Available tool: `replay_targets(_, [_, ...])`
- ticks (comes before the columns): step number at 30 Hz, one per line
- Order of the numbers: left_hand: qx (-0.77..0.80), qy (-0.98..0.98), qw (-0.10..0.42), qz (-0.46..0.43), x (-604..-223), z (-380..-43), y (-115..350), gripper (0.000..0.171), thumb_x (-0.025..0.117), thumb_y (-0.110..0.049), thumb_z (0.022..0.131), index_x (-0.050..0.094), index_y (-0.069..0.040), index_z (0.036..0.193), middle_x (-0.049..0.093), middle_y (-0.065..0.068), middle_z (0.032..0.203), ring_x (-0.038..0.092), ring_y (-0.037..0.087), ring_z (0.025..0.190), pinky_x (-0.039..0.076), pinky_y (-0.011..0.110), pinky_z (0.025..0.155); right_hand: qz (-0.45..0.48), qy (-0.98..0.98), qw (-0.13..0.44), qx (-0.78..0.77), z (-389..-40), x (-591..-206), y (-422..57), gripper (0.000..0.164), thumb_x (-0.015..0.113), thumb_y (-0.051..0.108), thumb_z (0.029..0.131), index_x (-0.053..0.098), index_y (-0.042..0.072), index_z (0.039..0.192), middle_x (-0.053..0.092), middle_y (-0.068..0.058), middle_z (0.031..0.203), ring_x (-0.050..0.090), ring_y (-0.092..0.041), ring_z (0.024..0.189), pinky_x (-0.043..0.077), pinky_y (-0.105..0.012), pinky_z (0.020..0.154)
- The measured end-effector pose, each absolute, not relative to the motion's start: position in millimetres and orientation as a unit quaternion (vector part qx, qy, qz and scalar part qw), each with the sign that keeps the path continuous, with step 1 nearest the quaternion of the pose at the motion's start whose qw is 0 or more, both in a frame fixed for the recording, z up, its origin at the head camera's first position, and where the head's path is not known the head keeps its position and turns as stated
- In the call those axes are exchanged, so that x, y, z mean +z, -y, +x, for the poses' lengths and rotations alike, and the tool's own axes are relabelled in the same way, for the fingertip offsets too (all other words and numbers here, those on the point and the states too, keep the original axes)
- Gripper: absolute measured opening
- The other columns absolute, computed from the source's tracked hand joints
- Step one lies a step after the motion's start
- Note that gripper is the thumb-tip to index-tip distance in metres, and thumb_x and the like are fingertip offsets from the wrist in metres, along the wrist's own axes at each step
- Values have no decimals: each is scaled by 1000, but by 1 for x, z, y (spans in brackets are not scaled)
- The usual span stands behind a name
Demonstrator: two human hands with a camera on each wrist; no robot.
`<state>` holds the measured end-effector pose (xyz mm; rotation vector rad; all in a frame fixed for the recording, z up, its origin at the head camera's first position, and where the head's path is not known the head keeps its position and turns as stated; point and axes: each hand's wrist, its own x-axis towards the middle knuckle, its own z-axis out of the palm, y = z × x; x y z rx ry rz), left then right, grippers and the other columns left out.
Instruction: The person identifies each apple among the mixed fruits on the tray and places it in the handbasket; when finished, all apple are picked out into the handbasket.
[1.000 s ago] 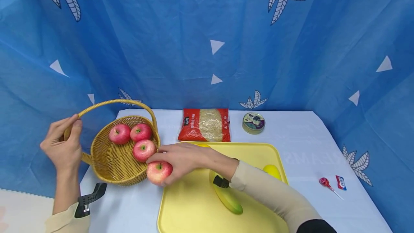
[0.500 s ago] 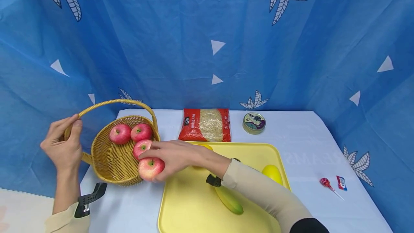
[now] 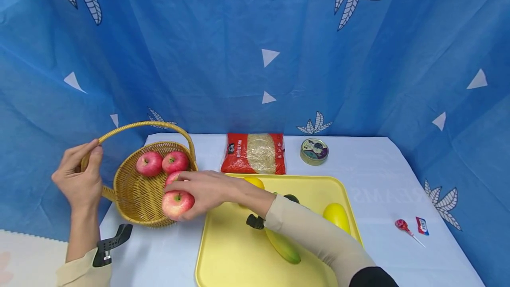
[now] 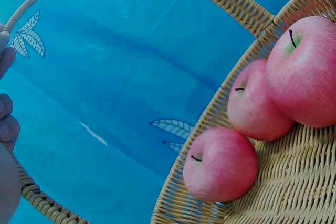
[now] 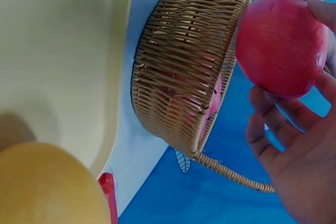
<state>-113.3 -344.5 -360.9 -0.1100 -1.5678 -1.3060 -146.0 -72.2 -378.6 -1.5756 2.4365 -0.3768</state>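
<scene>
My left hand (image 3: 81, 174) grips the arched handle (image 3: 143, 124) of a wicker basket (image 3: 137, 209) at the left of the table. Inside lie three red apples, one of them (image 3: 149, 164) by the far-left wall. My right hand (image 3: 207, 189) holds another apple (image 3: 177, 204) over the basket's right rim and partly covers the nearest apple in it. In the right wrist view, fingers and thumb curl round that apple (image 5: 281, 45), level with the basket opening. The left wrist view shows the three apples (image 4: 220, 164) against the wicker wall.
A yellow tray (image 3: 227, 251) bears a green-yellow banana (image 3: 283, 247) and yellow fruits (image 3: 336, 217), partly behind the right forearm. Behind stand a red food packet (image 3: 253, 154) and a round tin (image 3: 314, 151). A lollipop (image 3: 407, 230) and a small wrapper (image 3: 422, 226) lie at right.
My right hand has moved left with its apple, from the tray's edge to over the basket's right rim. The left hand keeps its hold on the handle.
</scene>
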Motion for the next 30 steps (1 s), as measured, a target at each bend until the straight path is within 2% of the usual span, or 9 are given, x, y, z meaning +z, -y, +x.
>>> replay_targets(10, [-551, 647, 523, -58, -364, -113, 346, 17, 73, 6, 87, 74, 12, 102, 73, 2, 95, 64, 7, 85, 46, 14, 69, -543, -827, 86, -117, -149, -386, 98, 73, 66, 69, 82, 43, 46, 147, 47, 21, 124, 44, 7, 109, 41, -12, 81])
replay_targets(22, [-549, 652, 521, -54, -364, -113, 347, 18, 73, 6, 87, 73, 13, 104, 72, -2, 94, 62, 6, 83, 45, 14, 68, -540, -834, 83, -71, -158, -396, 129, 77, 62, 72, 83, 38, 45, 151, 47, 17, 131, 42, 2, 115, 42, -18, 89])
replay_targets(30, [-546, 654, 521, -53, -364, -113, 346, 18, 73, 6, 87, 73, 13, 104, 72, -3, 94, 63, 6, 85, 46, 13, 70, -545, -834, 74, -41, -157, -406, 139, 76, 61, 70, 86, 37, 43, 152, 48, 16, 124, 44, 2, 112, 42, -20, 89])
